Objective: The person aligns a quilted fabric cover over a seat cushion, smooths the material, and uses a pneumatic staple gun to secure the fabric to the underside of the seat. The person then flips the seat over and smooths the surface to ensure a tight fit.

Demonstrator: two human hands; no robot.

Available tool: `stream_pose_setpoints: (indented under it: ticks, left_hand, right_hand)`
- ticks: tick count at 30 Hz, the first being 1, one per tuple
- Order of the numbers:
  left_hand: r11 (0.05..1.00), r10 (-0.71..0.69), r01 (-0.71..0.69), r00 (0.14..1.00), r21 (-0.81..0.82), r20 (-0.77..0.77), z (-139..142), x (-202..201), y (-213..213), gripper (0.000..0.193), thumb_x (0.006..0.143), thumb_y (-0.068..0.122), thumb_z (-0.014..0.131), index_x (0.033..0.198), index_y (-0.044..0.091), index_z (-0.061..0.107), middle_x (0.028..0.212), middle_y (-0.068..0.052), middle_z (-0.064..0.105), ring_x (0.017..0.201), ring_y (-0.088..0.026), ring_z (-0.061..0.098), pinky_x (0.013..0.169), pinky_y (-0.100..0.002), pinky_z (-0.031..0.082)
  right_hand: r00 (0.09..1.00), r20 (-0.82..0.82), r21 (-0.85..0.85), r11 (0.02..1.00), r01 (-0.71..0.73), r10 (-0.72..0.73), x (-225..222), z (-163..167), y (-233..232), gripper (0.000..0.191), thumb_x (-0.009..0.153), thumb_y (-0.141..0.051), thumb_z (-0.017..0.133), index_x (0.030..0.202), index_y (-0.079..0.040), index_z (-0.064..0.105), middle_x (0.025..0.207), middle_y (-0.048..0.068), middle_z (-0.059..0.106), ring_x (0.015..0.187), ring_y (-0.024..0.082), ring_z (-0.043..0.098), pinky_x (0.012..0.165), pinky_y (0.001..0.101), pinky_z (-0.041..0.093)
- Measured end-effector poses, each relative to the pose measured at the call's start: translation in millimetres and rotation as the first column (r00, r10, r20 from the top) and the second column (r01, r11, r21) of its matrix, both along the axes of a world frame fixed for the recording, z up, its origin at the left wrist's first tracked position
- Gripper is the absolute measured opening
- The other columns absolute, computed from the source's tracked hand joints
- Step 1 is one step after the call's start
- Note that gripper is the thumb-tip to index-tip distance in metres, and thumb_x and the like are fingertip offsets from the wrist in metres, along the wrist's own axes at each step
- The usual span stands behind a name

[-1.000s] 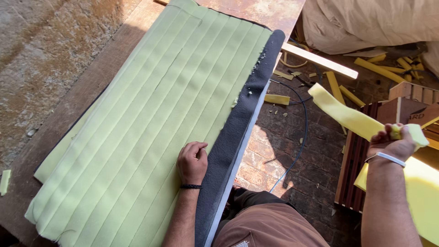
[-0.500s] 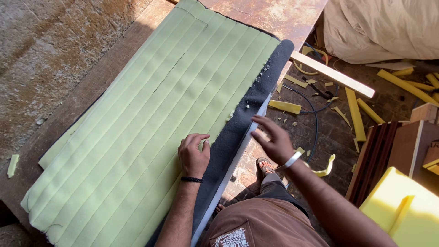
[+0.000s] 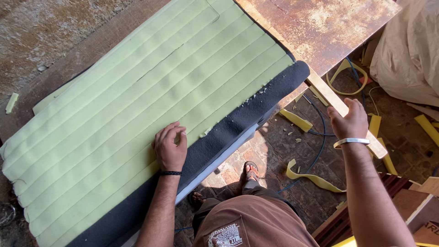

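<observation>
Green ribbed foam [image 3: 137, 110] runs near-left to far-right along the counter [image 3: 320, 23], the left hand [image 3: 170, 147] resting curled on its near edge, the right hand [image 3: 350, 120] off right, loosely open, empty.

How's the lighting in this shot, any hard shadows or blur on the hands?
Head view: strong sunlight, crisp shadows. The left hand rests sharp on the green foam sheet; the right hand, raised over the floor, is sharp too. Dark shadow falls under the table edge; the rusty tabletop looks bright, slightly washed.
</observation>
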State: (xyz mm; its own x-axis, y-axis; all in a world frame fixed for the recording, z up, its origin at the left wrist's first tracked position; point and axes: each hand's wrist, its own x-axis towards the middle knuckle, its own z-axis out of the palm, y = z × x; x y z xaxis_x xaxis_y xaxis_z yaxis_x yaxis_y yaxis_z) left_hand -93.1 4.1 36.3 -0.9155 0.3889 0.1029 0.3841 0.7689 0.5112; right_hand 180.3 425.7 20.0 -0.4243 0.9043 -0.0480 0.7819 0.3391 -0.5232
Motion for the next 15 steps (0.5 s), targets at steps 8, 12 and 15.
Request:
stream_pose_setpoints:
  ticks: [8,12,15]
  left_hand:
    - [0.811,-0.442,0.410,0.897,-0.416,0.022,11.1,65.5,98.5,0.105,0.086,0.072,0.055,0.160,0.005,0.021,0.167,-0.021,0.014,0.154,-0.041,0.012,0.123,-0.056,0.006]
    - [0.856,-0.467,0.426,0.880,-0.291,-0.084,17.3,65.8,92.9,0.090,0.090,0.062,0.057,0.158,0.008,0.032,0.166,-0.018,0.026,0.153,-0.038,0.023,0.124,-0.055,0.013]
    - [0.906,-0.422,0.421,0.892,-0.041,-0.159,14.3,66.6,68.4,0.073,0.096,0.051,0.061,0.149,0.003,0.047,0.158,-0.018,0.044,0.147,-0.038,0.038,0.121,-0.051,0.026]
  right_hand:
    - [0.775,-0.264,0.221,0.819,-0.530,0.574,-79.5,17.7,-119.5,0.053,0.094,-0.036,0.070,0.141,-0.013,0.060,0.158,0.011,0.048,0.149,0.030,0.043,0.126,0.0510,0.029]
    - [0.439,0.110,0.278,0.397,-0.875,0.892,-111.1,23.4,-142.5,0.069,0.094,-0.067,0.048,0.148,-0.024,0.050,0.161,0.005,0.037,0.150,0.026,0.029,0.122,0.0585,0.008]
    - [0.622,0.096,0.272,0.581,-0.767,0.777,-120.4,24.0,-91.6,0.074,0.100,-0.068,0.034,0.161,-0.026,0.039,0.169,0.003,0.028,0.155,0.024,0.020,0.122,0.0636,0.003]
